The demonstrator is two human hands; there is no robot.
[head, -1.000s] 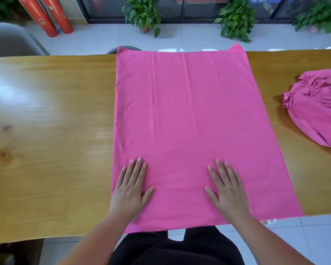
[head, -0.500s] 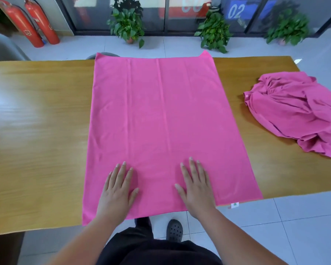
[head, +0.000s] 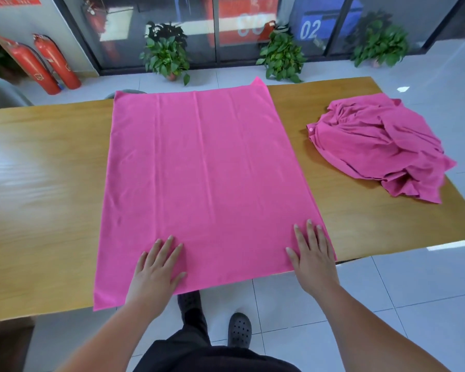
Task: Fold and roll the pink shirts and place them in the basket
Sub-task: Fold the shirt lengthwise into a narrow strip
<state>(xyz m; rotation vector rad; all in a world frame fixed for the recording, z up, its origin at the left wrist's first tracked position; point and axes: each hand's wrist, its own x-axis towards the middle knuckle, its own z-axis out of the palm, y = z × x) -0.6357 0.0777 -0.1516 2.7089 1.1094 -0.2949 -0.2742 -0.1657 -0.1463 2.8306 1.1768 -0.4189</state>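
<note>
A pink shirt (head: 207, 170) lies flat as a long rectangle across the wooden table (head: 43, 183), its near edge hanging slightly over the table's front. My left hand (head: 159, 269) presses flat on its near edge, left of centre, fingers straight. My right hand (head: 312, 253) lies flat on the near right corner of the same shirt, fingers straight. A second pink shirt (head: 379, 140) sits crumpled in a heap at the table's right end. No basket is in view.
A grey chair (head: 3, 92) stands at the table's far left. Beyond the table are potted plants (head: 167, 55) and two red fire extinguishers (head: 46, 63) by a glass wall. My feet in dark clogs (head: 239, 330) stand on the tiled floor.
My right hand has slid rightward along the near edge to the shirt's right corner. My left hand has stayed near the left part. The view has pulled back and shifted right.
</note>
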